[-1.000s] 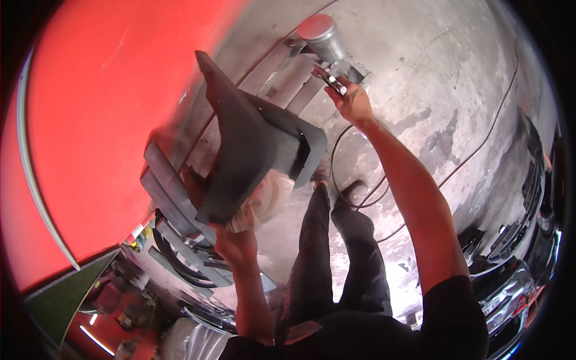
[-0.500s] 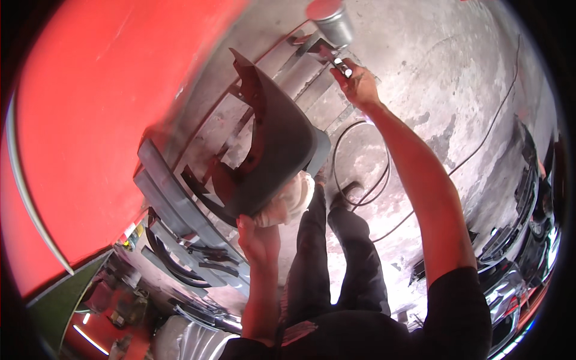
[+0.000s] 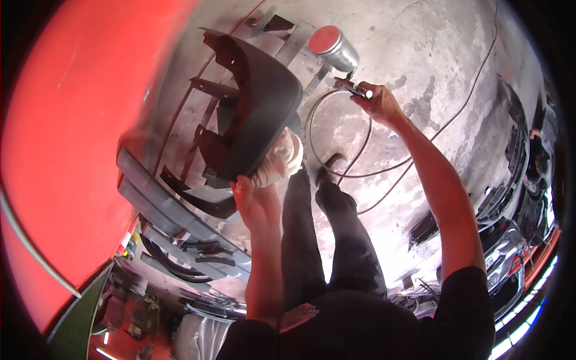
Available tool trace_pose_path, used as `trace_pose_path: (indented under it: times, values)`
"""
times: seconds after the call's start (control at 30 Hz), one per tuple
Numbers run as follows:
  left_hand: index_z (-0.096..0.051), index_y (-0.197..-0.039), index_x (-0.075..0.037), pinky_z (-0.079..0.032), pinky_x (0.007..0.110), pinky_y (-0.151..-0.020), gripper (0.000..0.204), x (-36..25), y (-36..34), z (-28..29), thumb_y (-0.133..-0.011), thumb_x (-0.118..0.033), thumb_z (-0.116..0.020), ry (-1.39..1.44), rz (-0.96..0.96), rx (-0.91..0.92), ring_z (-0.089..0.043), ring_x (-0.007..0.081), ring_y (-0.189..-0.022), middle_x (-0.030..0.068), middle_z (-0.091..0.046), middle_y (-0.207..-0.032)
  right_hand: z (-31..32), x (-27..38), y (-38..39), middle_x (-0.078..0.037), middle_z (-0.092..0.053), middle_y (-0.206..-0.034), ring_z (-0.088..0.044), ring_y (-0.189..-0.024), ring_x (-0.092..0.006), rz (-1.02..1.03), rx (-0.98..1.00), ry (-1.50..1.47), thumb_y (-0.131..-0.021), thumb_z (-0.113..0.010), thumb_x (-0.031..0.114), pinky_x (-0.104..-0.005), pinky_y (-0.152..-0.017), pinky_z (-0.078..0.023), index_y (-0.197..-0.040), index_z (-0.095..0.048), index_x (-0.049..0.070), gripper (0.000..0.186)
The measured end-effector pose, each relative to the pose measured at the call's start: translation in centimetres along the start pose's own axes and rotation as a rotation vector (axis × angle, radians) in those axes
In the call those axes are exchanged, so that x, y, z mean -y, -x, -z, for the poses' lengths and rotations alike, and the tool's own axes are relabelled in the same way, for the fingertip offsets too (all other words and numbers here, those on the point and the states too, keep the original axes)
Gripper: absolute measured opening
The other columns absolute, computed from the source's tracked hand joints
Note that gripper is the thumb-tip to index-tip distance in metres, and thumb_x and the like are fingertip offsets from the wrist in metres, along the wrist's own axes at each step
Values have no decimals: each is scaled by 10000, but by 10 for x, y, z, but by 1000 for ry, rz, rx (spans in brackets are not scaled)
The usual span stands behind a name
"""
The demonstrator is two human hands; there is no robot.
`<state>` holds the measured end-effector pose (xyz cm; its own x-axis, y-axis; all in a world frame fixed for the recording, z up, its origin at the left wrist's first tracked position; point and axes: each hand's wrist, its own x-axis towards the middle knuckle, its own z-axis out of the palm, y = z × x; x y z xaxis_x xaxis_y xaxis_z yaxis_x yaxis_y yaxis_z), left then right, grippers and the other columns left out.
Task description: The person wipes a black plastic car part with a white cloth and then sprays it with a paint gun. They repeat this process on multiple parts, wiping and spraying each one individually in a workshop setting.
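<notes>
Your left hand (image 3: 255, 201) grips lower edge of dark grey plastic part (image 3: 258, 114) together with white cloth (image 3: 279, 162), fingers closed around both. Part is held up, tilted, in front of metal rack (image 3: 180, 210). Your right hand (image 3: 381, 102) is clenched on spray gun (image 3: 354, 89); its metal cup (image 3: 333, 48) sits above. Black hose (image 3: 336, 156) loops over concrete floor (image 3: 432, 72), near your shoe (image 3: 330, 165).

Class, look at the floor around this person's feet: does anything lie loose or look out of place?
Yes. A dark hose from the spray gun in the right hand loops loosely on the stained concrete floor, right beside the shoe.
</notes>
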<state>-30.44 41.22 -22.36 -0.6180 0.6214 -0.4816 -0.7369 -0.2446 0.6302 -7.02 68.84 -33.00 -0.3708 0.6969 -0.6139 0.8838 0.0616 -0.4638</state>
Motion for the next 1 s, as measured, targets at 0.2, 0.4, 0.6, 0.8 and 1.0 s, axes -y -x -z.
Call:
trace_pose_path:
  times: [0.2, 0.4, 0.6, 0.8, 1.0]
  values:
    - [-508, -1481, -75, -433, 498, -1161, 606, 43, -16, -27, -974, -292, -759, 26, -10, 48, -554, 262, -1350, 75, -577, -1457, 5, 2, 3, -222, -700, -778, -687, -729, -429, 105, -52, -70, -972, -715, 377, -477, -678, -529, -1175, -713, 110, 336]
    - [-486, -1465, -64, -414, 458, -1170, 619, 110, -39, -40, -950, -220, -790, 108, -85, 17, -566, 244, -1327, 76, -598, -1427, 3, -24, 31, -188, -723, -819, -690, -688, -345, 159, -409, -428, -945, -762, 236, -435, -616, -540, -1157, -722, 63, 276]
    - [-501, -1395, -109, -431, 450, -1117, 553, 208, -63, -32, -935, -146, -806, 177, -84, -102, -581, 220, -1262, 32, -622, -1330, 5, -87, 84, -12, -594, -707, -524, -609, -91, 212, -386, -362, -961, -744, 259, -301, -525, -404, -941, -696, 52, 213]
    - [-466, -1389, -193, -373, 598, -1041, 599, 276, -62, -6, -915, -185, -832, 134, 144, -374, -538, 215, -1273, -19, -577, -1322, -11, -102, 136, 51, -522, -669, -431, -587, -52, -35, -282, -603, -957, -760, 325, -269, -524, -313, -866, -669, 71, 285]
    - [-604, -1235, -132, -495, 499, -960, 340, 300, -92, 43, -925, -99, -739, 19, 150, -273, -626, 230, -1139, 27, -649, -1192, -32, -100, 180, -11, -727, -919, -521, -686, -61, -111, -190, -685, -964, -768, 376, -246, -591, -409, -1220, -745, 30, 430]
